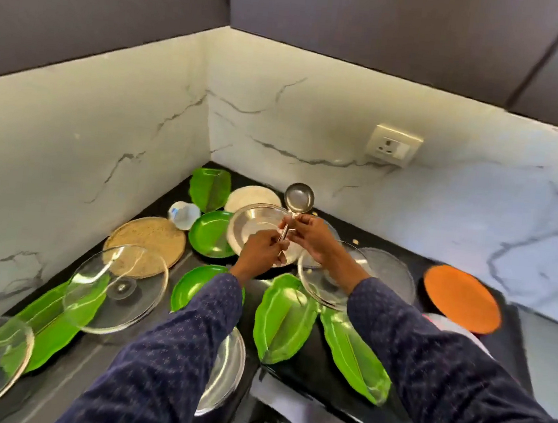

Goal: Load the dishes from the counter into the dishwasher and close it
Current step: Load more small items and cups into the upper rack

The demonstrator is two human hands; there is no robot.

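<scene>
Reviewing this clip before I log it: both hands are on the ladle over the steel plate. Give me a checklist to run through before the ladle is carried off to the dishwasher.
1. Ladle held: ok. The left hand and right hand both pinch its handle.
2. Ladle off the counter: ok, its bowl is raised above the steel plate.
3. Ladle bowl empty: cannot tell, the picture is blurred.
4. Way back toward the body: not ok, leaf plates and glass lids crowd the counter below the arms.
5. Dishwasher open and ready: cannot tell, it is not in view.
</scene>
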